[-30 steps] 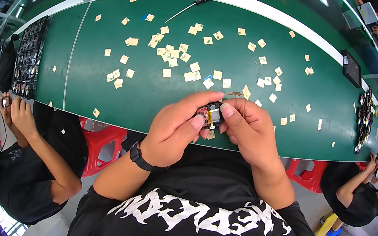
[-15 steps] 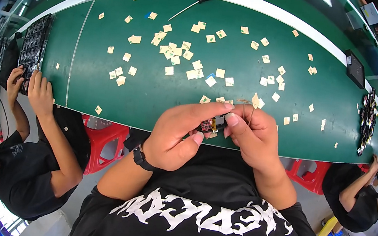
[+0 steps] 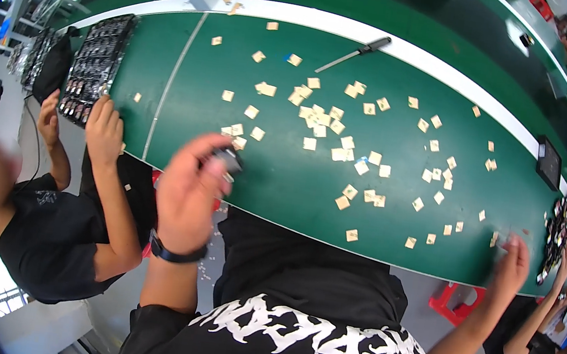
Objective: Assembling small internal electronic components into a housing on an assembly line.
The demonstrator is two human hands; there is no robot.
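My left hand [image 3: 189,189], with a black band on its wrist, is closed on a small black electronic device [image 3: 230,161]. It holds the device over the green table's near edge, left of the middle; motion blurs its details. Far to the right, my right hand [image 3: 512,263] hovers by the table's near edge with its fingers pinched together. A small greyish blur shows at those fingertips, too smeared to name. Close beyond that hand lies a heap of small dark parts [image 3: 557,238].
Many small cream paper squares [image 3: 320,119] lie scattered over the green table [image 3: 281,191]. A screwdriver [image 3: 353,55] rests by the far white rail. At right stands a black box [image 3: 548,163]. Co-workers sit on both sides; the left one's hand [image 3: 104,132] is at a black tray [image 3: 102,56].
My hands have parted from in front of me. The left moved left with the device; the right swung far right toward the heap of parts. The whole view has turned.
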